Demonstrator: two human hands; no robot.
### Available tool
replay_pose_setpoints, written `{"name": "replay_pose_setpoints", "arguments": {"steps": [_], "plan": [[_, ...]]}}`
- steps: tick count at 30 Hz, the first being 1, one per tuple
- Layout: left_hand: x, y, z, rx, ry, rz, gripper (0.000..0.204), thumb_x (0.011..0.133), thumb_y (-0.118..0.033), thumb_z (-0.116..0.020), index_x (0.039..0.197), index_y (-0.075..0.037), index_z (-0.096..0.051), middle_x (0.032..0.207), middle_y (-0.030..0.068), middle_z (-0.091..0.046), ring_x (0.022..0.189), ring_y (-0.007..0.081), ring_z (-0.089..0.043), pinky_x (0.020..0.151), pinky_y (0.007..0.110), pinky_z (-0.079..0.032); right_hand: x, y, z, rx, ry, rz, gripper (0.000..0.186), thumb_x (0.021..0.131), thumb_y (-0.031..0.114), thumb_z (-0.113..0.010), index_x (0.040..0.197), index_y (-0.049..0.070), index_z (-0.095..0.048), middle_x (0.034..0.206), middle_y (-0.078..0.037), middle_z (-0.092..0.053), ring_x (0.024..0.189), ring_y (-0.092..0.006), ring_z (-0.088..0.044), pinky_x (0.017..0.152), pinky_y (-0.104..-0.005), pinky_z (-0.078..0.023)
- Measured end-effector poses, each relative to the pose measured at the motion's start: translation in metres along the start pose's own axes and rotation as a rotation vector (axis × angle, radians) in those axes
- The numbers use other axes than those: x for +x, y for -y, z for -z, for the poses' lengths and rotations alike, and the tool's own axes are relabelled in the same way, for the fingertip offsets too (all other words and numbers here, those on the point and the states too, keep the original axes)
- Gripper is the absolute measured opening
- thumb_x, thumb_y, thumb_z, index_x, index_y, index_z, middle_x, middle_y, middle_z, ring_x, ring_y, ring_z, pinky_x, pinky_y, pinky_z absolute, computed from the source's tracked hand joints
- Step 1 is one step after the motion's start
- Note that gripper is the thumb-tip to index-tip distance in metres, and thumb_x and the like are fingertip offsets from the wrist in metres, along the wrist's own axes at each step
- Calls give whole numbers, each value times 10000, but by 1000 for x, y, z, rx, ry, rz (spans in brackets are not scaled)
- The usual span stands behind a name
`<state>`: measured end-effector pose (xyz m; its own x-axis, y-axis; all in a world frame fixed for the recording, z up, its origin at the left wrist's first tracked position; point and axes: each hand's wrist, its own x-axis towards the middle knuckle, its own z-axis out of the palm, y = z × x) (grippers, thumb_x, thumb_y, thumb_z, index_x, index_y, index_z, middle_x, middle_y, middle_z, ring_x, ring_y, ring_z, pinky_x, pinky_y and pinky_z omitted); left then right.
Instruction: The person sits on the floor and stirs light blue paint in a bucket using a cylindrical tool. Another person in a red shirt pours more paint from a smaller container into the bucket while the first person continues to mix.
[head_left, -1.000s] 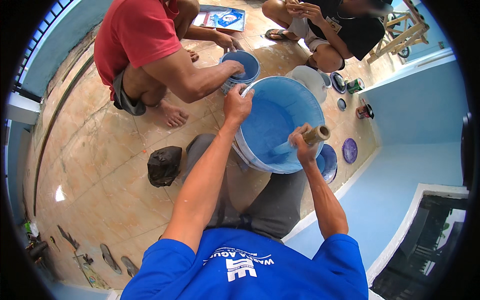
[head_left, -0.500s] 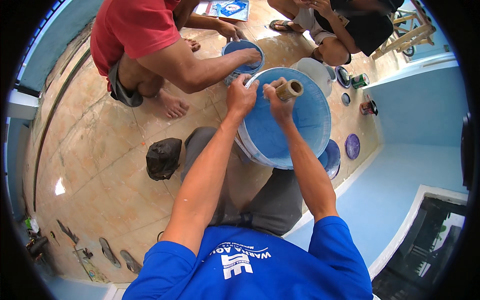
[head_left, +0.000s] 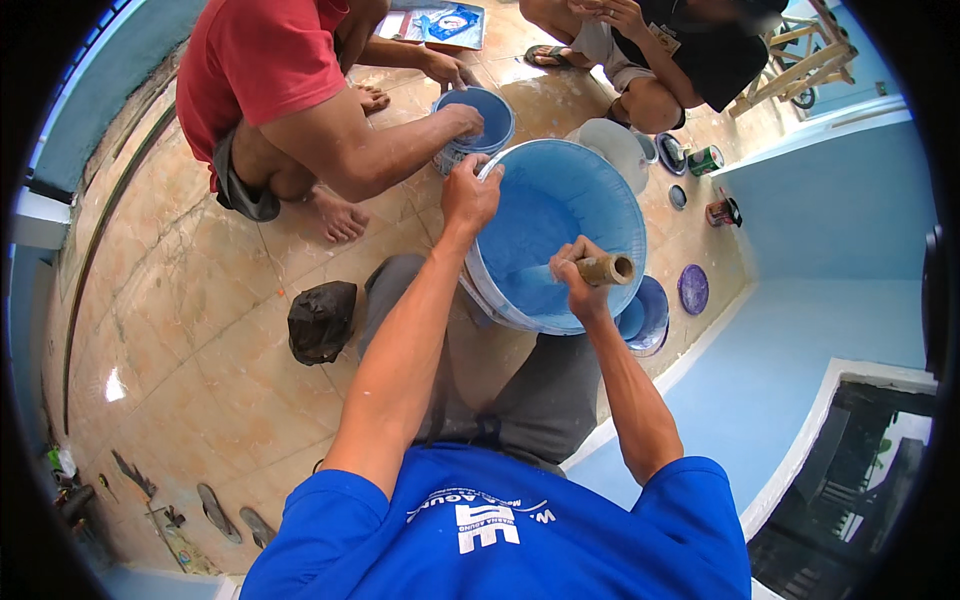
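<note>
A large white bucket [head_left: 630,215] of blue paint stands tilted toward me between my knees. My left hand [head_left: 470,200] is closed over its far-left rim. In the closed fist of my right hand [head_left: 580,272] is a hollow bamboo stick [head_left: 609,269]. The stick slants down to the left across the bucket's mouth, and its lower part, coated blue, dips into the blue paint [head_left: 530,215]. How far down the stick reaches is hidden by the paint.
A co-worker in a red shirt [head_left: 270,70] crouches at far left, one hand at a smaller blue paint bucket [head_left: 500,115]. Another person in black [head_left: 700,55] squats beyond. Paint cans [head_left: 705,160], a purple lid [head_left: 693,289] and a blue-stained tub [head_left: 648,315] line the right. A black plastic bag [head_left: 322,322] lies left.
My right hand has swung the bamboo stick toward me and slightly right, from the far part of the bucket to its near right. My left hand keeps its grip on the rim.
</note>
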<state>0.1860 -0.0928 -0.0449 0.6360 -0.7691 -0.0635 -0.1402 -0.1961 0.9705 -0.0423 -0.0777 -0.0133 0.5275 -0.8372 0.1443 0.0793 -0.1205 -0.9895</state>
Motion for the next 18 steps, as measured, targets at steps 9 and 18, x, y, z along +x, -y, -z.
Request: {"name": "replay_pose_setpoints", "arguments": {"steps": [9,18], "plan": [[1,4,-2,-25,-12,-32,320,897,-270,-741,1093,-18,-729,1022,204,-755,969,373,-727,847,454,-546,5,23,-7,105,-87,82,201,840,-89,-558,784,78,-462,699,-20,-549,623,-90,-498,585,-274,-437],[2,7,-4,-18,-19,-60,259,926,-232,-730,1071,-18,-735,851,92,-744,761,158,-680,721,339,-537,87,8,-23,-59,-56,193,187,889,-33,-599,817,81,-470,712,-38,-541,642,-116,-503,599,-283,-430]]}}
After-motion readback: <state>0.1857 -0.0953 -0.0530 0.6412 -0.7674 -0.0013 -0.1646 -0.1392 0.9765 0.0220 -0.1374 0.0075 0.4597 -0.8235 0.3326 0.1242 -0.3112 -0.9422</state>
